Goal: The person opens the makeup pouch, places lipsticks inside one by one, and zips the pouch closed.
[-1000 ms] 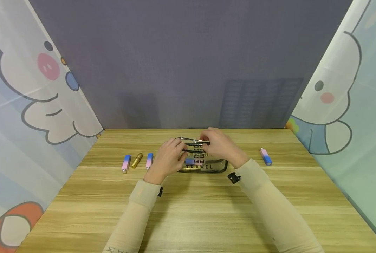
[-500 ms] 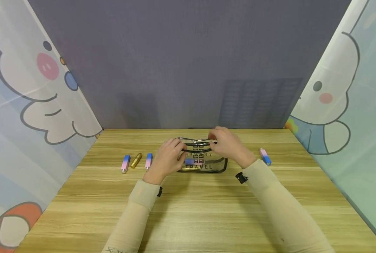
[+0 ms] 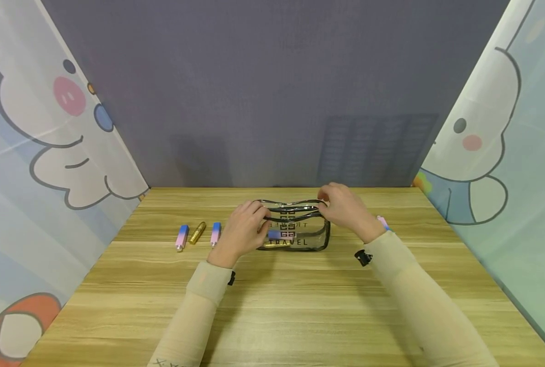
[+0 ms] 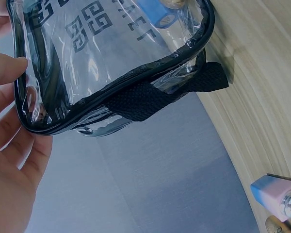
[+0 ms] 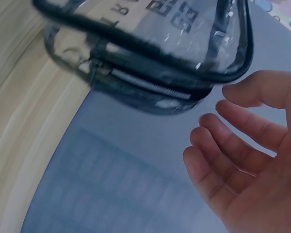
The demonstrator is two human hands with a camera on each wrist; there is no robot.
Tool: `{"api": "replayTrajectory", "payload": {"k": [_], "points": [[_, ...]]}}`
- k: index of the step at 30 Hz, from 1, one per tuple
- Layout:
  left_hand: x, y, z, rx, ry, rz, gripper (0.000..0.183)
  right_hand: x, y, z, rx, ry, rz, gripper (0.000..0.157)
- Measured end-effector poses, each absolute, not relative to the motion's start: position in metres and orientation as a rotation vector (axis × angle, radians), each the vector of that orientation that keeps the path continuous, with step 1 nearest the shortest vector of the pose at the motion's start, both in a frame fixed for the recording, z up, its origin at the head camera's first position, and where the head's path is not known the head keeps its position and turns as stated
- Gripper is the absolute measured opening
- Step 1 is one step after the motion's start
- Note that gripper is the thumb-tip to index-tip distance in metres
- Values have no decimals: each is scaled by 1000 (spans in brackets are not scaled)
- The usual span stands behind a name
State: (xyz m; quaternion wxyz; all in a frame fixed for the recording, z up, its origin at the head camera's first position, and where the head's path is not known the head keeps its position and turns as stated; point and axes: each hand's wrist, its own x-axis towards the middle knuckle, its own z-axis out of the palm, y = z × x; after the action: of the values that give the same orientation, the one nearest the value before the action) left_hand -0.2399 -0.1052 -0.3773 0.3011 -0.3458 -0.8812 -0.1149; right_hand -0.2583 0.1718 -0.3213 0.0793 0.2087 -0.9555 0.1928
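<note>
One pouch (image 3: 300, 229), wooden table (image 3: 277, 311), grey wall (image 3: 272, 92)

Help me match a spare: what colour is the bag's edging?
Black edging, clearest in the left wrist view.

Clear pouch (image 3: 304, 234), at mid-width toward the bench's (image 3: 272, 311) far edge: front panel lettered TRAVEL (image 3: 288, 242) in dark spaced capitals, low on the panel. Above it, a dark emblem (image 3: 288, 233) of squared, G-like figures, unworded. Seen through the plastic, a second line of capitals (image 3: 288, 224), mirror-reversed, consistent with the same word, partly obscured. Both wrist views: emblem repeated, beside letters only partly shown. Left sleeve (image 3: 201, 300), at the bench's near edge: X-like mark (image 3: 160, 362), with further marks cut off, illegible.
</note>
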Motion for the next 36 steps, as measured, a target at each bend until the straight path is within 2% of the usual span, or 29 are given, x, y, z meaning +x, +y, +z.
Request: {"api": "replayTrajectory", "payload": {"k": [10, 21, 36], "points": [[-240, -105, -377, -919, -2332, -302, 10, -264, 195, -329, 496, -2871, 584, 29], [-239, -105, -376, -918, -2346, -287, 9, -276, 222, -345, 392, -2920, 534, 26], [-241, -104, -378, -922, -2321, -289, 9, -285, 255, -364, 286, -2996, 532, 35]]}}
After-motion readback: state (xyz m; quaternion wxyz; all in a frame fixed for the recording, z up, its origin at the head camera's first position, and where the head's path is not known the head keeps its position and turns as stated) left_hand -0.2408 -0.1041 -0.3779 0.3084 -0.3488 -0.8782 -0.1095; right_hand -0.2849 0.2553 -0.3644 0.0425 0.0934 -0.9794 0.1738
